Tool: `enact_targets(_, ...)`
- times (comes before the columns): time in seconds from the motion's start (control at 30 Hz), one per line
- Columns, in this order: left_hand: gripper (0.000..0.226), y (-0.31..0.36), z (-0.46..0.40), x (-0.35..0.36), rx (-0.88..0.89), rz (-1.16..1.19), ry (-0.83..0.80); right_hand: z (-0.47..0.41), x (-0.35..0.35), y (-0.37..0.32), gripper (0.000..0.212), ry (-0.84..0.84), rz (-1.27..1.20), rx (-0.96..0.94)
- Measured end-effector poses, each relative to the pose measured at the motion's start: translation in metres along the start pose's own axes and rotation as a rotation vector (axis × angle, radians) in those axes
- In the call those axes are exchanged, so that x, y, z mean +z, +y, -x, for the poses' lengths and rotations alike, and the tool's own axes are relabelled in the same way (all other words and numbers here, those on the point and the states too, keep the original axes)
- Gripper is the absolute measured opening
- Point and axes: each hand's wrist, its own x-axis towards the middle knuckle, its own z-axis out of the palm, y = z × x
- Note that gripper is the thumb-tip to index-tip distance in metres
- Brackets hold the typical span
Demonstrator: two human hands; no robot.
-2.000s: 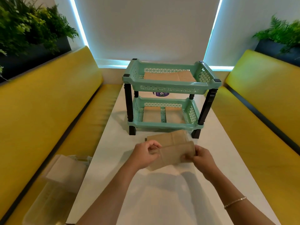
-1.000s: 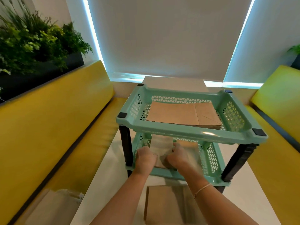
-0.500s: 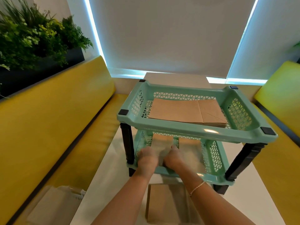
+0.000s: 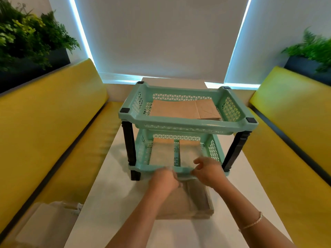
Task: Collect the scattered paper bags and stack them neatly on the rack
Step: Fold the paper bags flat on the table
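Observation:
A mint-green two-tier rack with black legs stands on the white table. Its top tier holds flat brown paper bags. More paper bags lie in the lower tier, on both sides of its middle bar. A stack of brown paper bags rests on the table just in front of the rack. My left hand is blurred, over the stack's far edge by the lower rim, with nothing visible in it. My right hand hovers at the lower tier's front rim, fingers loosely bent and empty.
Yellow benches run along both sides of the table, with dark planters of green plants behind them. A pale plastic bag or box lies on the left bench near me. A white blind covers the far wall.
Both hands have drawn back out of the lower tier to its front rim, leaving the paper bag inside. The view has pulled back and dropped a little.

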Motion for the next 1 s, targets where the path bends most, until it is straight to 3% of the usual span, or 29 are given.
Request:
enact_targets(0.13,0.032,-0.008,0.015,0.022,-0.033,-0.111,-0.068,0.037,0.005,0.022,0.037,0.139,0.101,0.077)
enact_targets(0.33,0.046,-0.018,0.031,0.042,-0.056,-0.188,-0.134,0.064,0.042,0.035,0.023,0.088,0.208,0.173)
enact_targets(0.63,0.051,-0.030,0.038,0.049,0.013,-0.115,-0.074,0.083,0.058,0.023,0.018,0.274,0.355,0.030)
enact_targets(0.8,0.045,-0.031,0.046,0.049,0.028,-0.069,-0.051,0.087,0.063,0.019,0.021,0.288,0.308,0.023)
enact_targets(1.0,0.061,-0.032,0.044,0.047,0.004,-0.081,-0.069,0.076,0.061,0.023,0.033,0.239,0.099,0.145)
